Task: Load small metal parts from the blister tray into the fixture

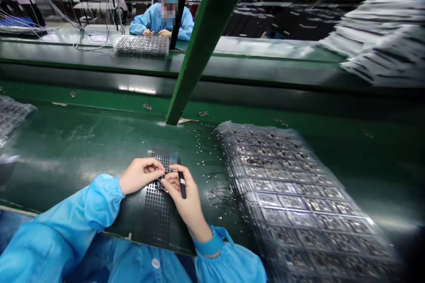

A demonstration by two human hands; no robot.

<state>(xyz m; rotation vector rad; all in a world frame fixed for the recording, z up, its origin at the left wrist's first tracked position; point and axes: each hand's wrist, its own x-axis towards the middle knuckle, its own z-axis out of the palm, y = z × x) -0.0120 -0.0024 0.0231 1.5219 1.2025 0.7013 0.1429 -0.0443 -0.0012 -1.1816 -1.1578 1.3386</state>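
My left hand (141, 174) is closed in a pinch at a small dark electronic part (160, 184); its fingertips hide what exactly they grip. Facing it, my right hand (182, 190) has thumb and fingers bent at the same part. A slim black pen-like tool (182, 181) with a pale band lies between the right hand's fingers; its exact kind cannot be made out. Both hands are just above a dark sheet (157, 205) with a grid of small squares, which lies on the green tabletop (83, 146).
Stacked clear trays (299, 203) of small parts stand at right, with loose thin black wires (212, 177) along their left side. More trays (11, 117) lie at far left. A green post (199, 57) rises beyond my hands. Across the bench sits a co-worker (159, 17).
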